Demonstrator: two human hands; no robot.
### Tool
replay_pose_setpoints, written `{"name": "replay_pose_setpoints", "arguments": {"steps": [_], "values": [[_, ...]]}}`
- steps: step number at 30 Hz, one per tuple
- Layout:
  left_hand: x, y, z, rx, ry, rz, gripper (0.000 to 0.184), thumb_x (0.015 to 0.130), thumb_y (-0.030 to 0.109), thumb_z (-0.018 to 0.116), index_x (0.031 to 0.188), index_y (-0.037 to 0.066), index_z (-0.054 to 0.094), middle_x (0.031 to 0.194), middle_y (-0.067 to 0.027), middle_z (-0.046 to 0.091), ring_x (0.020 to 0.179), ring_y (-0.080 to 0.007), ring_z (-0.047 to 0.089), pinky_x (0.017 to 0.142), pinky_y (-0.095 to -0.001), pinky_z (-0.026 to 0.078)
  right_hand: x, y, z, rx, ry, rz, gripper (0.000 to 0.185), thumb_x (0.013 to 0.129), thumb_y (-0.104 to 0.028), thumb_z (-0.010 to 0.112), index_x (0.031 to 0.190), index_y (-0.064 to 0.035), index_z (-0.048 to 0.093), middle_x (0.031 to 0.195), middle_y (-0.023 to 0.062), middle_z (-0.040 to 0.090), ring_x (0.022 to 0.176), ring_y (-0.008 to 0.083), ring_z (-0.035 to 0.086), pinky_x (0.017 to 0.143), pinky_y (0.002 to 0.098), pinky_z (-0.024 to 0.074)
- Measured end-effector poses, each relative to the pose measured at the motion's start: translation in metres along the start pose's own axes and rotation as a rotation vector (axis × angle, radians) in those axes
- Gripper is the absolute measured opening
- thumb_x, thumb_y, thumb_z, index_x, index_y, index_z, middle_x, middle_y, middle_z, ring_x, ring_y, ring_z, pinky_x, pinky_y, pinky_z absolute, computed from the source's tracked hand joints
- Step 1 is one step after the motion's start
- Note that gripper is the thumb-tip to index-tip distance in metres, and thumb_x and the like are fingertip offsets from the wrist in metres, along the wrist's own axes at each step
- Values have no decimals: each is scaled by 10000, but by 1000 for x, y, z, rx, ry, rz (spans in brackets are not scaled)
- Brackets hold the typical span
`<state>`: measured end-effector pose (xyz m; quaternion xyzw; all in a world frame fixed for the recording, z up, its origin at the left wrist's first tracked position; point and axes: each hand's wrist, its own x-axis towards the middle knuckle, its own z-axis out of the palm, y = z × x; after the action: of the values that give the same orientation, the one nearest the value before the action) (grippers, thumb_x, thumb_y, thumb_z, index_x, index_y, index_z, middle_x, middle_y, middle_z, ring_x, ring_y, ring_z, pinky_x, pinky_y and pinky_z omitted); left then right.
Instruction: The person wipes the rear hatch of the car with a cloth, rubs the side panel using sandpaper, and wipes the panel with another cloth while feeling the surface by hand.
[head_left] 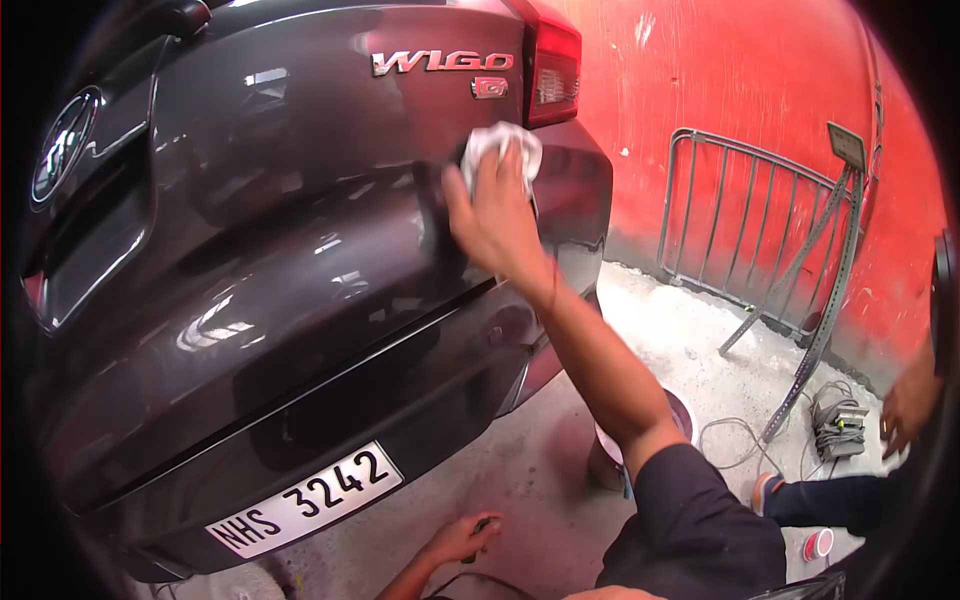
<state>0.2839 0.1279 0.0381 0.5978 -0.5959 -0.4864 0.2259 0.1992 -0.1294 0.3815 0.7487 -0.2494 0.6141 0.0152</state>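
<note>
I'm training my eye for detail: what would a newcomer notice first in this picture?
First, the dark grey car fills the left and centre, its white NHS 3242 licence plate at the bottom. Then comes the right hand holding a white cloth against the car's rear, below the WIGO badge. Beyond, a bright red wall covers the upper right.

Right hand (495,215) has a bunched white cloth (533,150) up against the back of a dark grey car (300,260), just under the WIGO badge (443,63). Left hand (462,538) is down low near the plate (305,498), something dark at its fingers, can't tell what. Bucket (608,468) on the floor, red wall (780,80) behind.
</note>
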Motion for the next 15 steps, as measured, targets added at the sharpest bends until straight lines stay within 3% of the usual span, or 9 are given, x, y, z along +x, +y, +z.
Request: {"name": "replay_pose_setpoints", "arguments": {"steps": [2, 7, 9, 11, 13, 14, 15], "values": [[-1, -7, -1, -49, 10, 48, 423, 976, 393, 555, 1293, 114, 588, 924, -87, 707, 677, -156, 690, 672, -301, 522, 16, 12, 12, -52, 9, -35, 711, 960, -377, 499, 1312, 215, 324, 1399, 486, 243, 1346, 583, 248, 1136, 533, 238], [-9, 7, -7, -83, 50, 42, 423, 980, 386, 553, 1289, 99, 585, 904, -90, 700, 677, -171, 697, 662, -299, 521, -54, -11, -10, -160, -61, -124, 692, 939, -344, 546, 1312, 198, 329, 1405, 473, 243, 1331, 580, 278, 1114, 528, 284], [-12, 7, -3, -72, 38, 32, 424, 980, 388, 552, 1287, 97, 586, 893, -88, 696, 674, -176, 699, 662, -299, 521, -12, -1, -8, -25, -67, 34, 657, 943, -326, 532, 1309, 185, 342, 1394, 463, 266, 1318, 574, 305, 1103, 530, 300], [-12, 7, -2, -53, 17, -8, 390, 995, 347, 543, 1310, 119, 577, 1002, -58, 725, 678, -119, 658, 656, -290, 529, 0, -6, -20, 137, -99, 127, 649, 943, -320, 528, 1314, 179, 344, 1384, 460, 285, 1284, 567, 352, 1082, 533, 326], [-17, 17, -3, -50, 18, -36, 388, 995, 349, 544, 1310, 124, 578, 1002, -56, 725, 676, -117, 657, 656, -290, 530, -36, -4, -20, 68, -87, 8, 635, 938, -334, 535, 1283, 174, 371, 1359, 442, 327, 1219, 558, 413, 1031, 536, 376], [-15, 22, -8, -30, 30, -51, 387, 995, 350, 546, 1310, 129, 579, 1001, -53, 725, 674, -116, 655, 656, -291, 531, -51, -8, -23, -29, 3, -210, 604, 934, -340, 541, 1233, 167, 405, 1336, 419, 361, 1172, 556, 441, 983, 540, 408], [-12, 22, -7, -27, 34, -51, 387, 995, 350, 546, 1310, 129, 579, 1001, -53, 725, 674, -116, 655, 656, -291, 531, -45, -5, -21, -26, 8, -211, 604, 934, -340, 541, 1233, 167, 405, 1336, 419, 361, 1172, 556, 441, 983, 540, 408]]}}
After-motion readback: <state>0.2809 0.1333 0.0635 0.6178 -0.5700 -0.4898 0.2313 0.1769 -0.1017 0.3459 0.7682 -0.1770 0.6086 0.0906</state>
